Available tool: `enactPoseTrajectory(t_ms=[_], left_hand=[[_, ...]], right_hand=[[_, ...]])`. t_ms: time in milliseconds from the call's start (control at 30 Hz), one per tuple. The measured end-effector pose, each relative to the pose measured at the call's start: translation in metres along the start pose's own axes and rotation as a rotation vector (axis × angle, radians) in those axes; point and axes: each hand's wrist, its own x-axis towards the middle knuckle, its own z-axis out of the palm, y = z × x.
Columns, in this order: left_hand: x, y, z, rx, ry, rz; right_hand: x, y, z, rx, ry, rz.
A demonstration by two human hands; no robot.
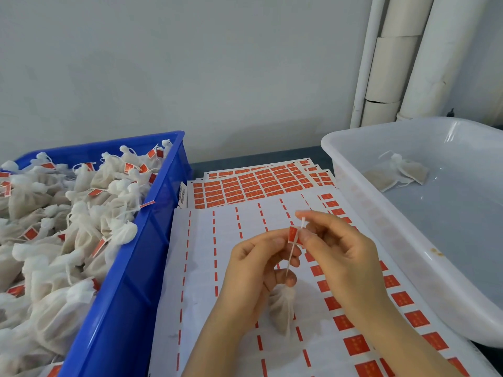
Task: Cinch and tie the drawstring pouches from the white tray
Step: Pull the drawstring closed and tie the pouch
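Pouch [283, 314] hangs at 6 o'clock under the hands, neck gathered, just above the sheets [217, 268]. Left hand [253, 270] is curled: thumb and lower fingers pinch the string [291, 255] just above the neck, and the forefinger tip touches the label [293, 235]. Right hand [340, 257] pinches the label and the top of the string between thumb and forefinger, with a short string end poking out at 12. Cannot tell whether a knot is already in.

Risks, judged:
- Label folded crooked round the string: faces mismatch, a sticky edge is exposed and grabs mesh or a finger.
- Too hard a pull between the two pinches: string slides out of the label, or the label tears.
- Left pinch slackening: pouch drops onto the sheets, and the neck may reopen if untied.

Sheets: red labels lie mainly along the 3 o'clock side, with fuller sheets stacked at 12.

Crate [130, 281] at 9 o'clock is heaped to the rim with tagged pouches [81, 213]. One tossed carelessly could roll off the near edge.

Tray [408, 268] at 2 o'clock holds only a few tray pouches [405, 170], at its far end. Stock is nearly out.
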Motion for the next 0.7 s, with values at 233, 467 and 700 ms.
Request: enactPoseTrajectory(t_ms=[233,467,700], left_hand=[[0.000,-0.003,0.003,0.112,0.072,0.022],[-0.001,-0.009,0.009,0.302,0.145,0.141],[0.003,-0.013,0.011,0.278,0.279,0.188]], right_hand=[[0.002,0.002,-0.002,0.003,0.079,0.041],[0.002,0.004,-0.002,-0.017,0.140,0.059],[0.000,0.002,0.003,-0.027,0.106,0.056]])
